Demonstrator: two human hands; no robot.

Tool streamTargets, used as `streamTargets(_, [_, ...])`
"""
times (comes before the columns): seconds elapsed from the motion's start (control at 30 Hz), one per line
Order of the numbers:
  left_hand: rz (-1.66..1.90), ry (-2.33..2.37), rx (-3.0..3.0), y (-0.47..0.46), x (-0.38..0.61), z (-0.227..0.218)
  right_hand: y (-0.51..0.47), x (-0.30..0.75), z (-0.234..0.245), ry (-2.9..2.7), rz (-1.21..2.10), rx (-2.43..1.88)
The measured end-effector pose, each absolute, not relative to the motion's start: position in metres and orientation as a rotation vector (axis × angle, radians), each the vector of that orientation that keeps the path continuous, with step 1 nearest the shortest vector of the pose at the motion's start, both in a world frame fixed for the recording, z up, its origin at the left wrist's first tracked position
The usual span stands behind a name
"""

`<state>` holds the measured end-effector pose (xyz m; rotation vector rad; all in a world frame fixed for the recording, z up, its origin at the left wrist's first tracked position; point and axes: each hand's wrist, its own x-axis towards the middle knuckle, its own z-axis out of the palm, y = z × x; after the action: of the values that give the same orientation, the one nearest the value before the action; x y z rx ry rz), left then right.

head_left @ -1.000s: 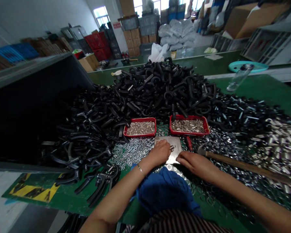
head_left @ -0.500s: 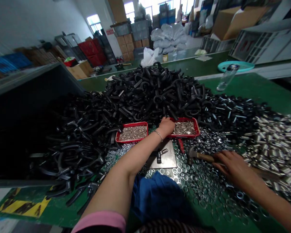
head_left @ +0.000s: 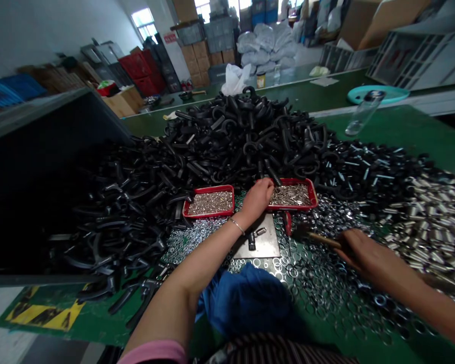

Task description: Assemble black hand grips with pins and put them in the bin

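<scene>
My left hand [head_left: 258, 197] is at the left end of a red tray [head_left: 313, 203] of small metal pins. Its fingers are pressed together, and whatever they hold is hidden. My right hand [head_left: 362, 248] is wrapped round the wooden handle of a hammer [head_left: 324, 240], whose head is blurred and points left. Between the hands lies a metal plate [head_left: 269, 247] with a short black part [head_left: 252, 241] and a small spring-like metal piece [head_left: 261, 231] on it. A red-handled tool [head_left: 287, 223] rests beside the plate.
Another red tray [head_left: 208, 215] of tiny metal parts stands left. Black curved handles [head_left: 246, 126] are heaped behind. Metal rings [head_left: 318, 288] cover the right front, and metal sleeves [head_left: 436, 222] are piled far right. A dark bin [head_left: 34, 192] stands left; a clear bottle [head_left: 364, 114] stands back right.
My left hand has drawn slightly left and its fingers show more at the tray's edge. My right hand has closed round the hammer handle, and the hammer has shifted.
</scene>
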<state>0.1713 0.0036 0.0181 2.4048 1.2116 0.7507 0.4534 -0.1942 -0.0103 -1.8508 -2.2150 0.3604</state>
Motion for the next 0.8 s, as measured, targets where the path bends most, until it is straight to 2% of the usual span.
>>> streamTargets(0.07, [0.855, 1.124, 2.321, -0.011, 0.147, 0.019, -0.196, 0.454, -0.009, -2.2, 0.512, -1.956])
streamTargets(0.2, [0.778, 1.162, 2.123, -0.044, 0.094, 0.009, -0.2, 0.449, 0.008, -1.979, 0.801, -2.027])
streamTargets(0.33, [0.655, 1.238, 2.117, -0.065, 0.075, -0.005, -0.204, 0.415, 0.033, -1.532, 1.338, -1.834])
streamTargets(0.4, [0.607, 1.306, 2.193, -0.068, 0.078, -0.01, -0.205, 0.394, 0.037, -1.421, 1.503, -1.733])
streamTargets(0.6, [0.495, 1.399, 2.404, -0.071, 0.087, -0.02, -0.204, 0.363, 0.021, -1.494, 1.501, -1.713])
streamTargets(0.7, [0.445, 1.239, 2.64, -0.07, 0.088, -0.02, -0.2, 0.359, 0.014, -1.51, 1.515, -1.715])
streamTargets(0.8, [0.407, 1.071, 2.73, -0.072, 0.088, -0.015, -0.194, 0.358, 0.013, -1.661, 1.356, -1.746])
